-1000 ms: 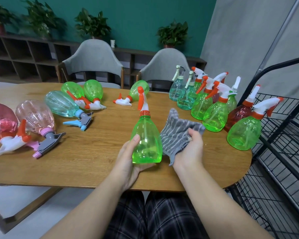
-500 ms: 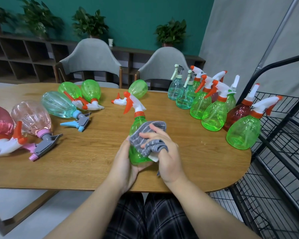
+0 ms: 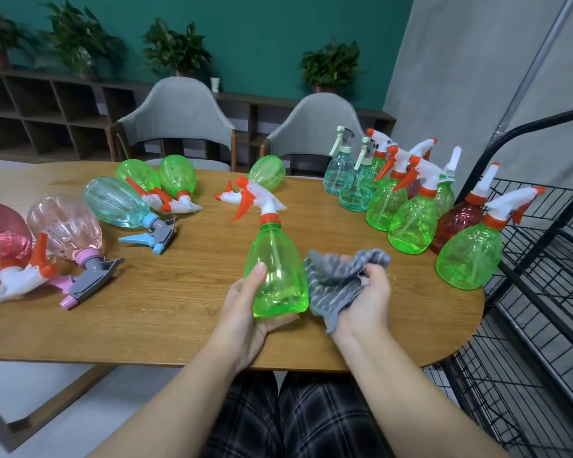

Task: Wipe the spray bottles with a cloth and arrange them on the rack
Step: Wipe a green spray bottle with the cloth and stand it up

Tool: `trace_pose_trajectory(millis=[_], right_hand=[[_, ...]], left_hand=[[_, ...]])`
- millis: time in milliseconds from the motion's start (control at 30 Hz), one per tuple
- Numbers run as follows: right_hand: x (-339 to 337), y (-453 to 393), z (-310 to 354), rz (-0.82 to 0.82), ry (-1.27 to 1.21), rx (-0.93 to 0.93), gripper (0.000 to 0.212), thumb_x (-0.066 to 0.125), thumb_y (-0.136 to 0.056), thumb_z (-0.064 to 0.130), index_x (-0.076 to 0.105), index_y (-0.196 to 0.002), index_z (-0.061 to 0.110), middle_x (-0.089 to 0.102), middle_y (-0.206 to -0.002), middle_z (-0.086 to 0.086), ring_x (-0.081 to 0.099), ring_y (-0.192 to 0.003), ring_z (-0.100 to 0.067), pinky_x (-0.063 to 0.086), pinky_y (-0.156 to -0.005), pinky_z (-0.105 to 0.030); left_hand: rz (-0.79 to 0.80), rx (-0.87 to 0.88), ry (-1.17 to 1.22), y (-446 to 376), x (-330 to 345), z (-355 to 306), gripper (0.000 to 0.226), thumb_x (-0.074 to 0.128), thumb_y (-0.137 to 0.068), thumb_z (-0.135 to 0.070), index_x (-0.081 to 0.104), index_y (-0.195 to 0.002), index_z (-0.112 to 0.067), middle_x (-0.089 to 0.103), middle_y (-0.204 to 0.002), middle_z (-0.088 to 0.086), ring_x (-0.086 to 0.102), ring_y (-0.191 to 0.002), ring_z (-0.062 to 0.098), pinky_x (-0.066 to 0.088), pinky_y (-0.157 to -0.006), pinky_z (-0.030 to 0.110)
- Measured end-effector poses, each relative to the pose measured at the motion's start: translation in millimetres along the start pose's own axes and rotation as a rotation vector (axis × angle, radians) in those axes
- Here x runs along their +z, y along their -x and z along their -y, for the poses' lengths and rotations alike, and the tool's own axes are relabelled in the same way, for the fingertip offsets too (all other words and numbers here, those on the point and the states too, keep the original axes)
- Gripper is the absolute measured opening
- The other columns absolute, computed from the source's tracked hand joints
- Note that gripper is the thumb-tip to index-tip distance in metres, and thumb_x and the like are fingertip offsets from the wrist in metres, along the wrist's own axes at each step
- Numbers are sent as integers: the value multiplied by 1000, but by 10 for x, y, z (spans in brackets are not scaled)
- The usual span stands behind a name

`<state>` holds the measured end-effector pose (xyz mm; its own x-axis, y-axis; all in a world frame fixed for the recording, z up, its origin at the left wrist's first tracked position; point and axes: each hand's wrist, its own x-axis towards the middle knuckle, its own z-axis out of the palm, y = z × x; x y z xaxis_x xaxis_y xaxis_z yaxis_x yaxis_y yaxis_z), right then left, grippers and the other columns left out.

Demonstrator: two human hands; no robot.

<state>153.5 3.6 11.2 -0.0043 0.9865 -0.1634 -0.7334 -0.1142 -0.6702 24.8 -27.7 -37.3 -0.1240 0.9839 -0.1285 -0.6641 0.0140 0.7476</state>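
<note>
The left hand (image 3: 245, 312) holds a green bottle (image 3: 277, 269) upright. The right hand (image 3: 364, 299) grips a cloth (image 3: 338, 279) against it, mid-wipe. Racking likely comes next.

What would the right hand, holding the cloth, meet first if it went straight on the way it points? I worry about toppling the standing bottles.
Likely the nearest upright green bottle in the cluster beyond the right hand; depth is uncertain.

The dark pink translucent plastic spray bottle (image 3: 0, 236) lying at the table's left end is cut off by the frame edge, the black wire rack (image 3: 543, 292) runs out of view rightward, and the right hand's (image 3: 366, 299) fingertips are buried in the grey striped cloth (image 3: 339, 279).
</note>
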Motion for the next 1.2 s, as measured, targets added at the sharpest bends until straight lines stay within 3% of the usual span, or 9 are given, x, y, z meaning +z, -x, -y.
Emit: trace_pose_trajectory(millis=[133,233,300,367,500,800,967,1100,1200], right_hand=[[166,-55,124,31,-36,-39,31,41,-99,28,65,-109,11,71,-102,-9,68,-96,-23,53,-86,-38],[307,-89,79,107,164,-105,30,43,-99,32,66,-97,13,74,-91,-6,71,-84,-19,57,-76,-35],[387,-88,11,119,381,-145,31,53,-89,43,65,-98,16,72,-102,-10,69,-93,-25,54,-86,-43],[369,-98,-78,192,657,-234,31,55,-75,44,67,-97,25,68,-115,-5,63,-108,-26,47,-97,-44],[177,-91,-224,531,1169,-593,44,49,-75,24,60,-113,43,40,-141,21,25,-140,-5,15,-112,-19],[-175,74,-374,622,1004,-722,31,57,-71,23,74,-95,15,65,-106,23,45,-127,-2,31,-106,-17],[-336,240,-440,517,725,-524,31,51,-66,28,77,-84,25,65,-116,18,52,-122,-7,38,-100,-18],[-308,401,-580,504,499,-271,45,57,-78,30,64,-118,10,53,-140,3,42,-131,1,36,-101,-11],[-181,429,-709,461,398,-207,62,57,-82,41,44,-141,23,44,-147,12,34,-139,-6,24,-116,-30]], left_hand=[[41,-1,4,16,16,-11,40,58,-73,-42,67,-101,-15,75,-92,10,72,-75,23,59,-55,34],[47,0,-3,7,20,-4,43,57,-74,-41,66,-106,-14,75,-99,11,73,-80,23,59,-56,34],[52,3,-16,13,36,-4,44,56,-76,-40,66,-109,-14,74,-104,12,73,-84,24,60,-60,36],[49,3,-23,1,30,-2,41,53,-81,-39,66,-111,-14,74,-105,12,73,-87,23,60,-64,38],[39,-14,-47,-39,-6,-2,40,32,-102,-33,61,-125,-17,71,-116,11,69,-100,21,56,-78,43],[67,-63,94,3,-27,-58,82,44,-77,-63,52,-136,-7,61,-130,24,63,-115,30,58,-87,40],[44,-61,155,-26,-83,-39,118,91,-47,-59,48,-139,0,57,-134,26,57,-123,35,55,-93,45],[75,-15,186,-63,-95,-22,120,92,-48,-56,43,-143,-2,56,-134,25,61,-119,33,57,-87,41],[127,-36,186,-70,-86,15,117,92,-52,-55,42,-146,-7,53,-140,19,53,-129,32,52,-96,44]])
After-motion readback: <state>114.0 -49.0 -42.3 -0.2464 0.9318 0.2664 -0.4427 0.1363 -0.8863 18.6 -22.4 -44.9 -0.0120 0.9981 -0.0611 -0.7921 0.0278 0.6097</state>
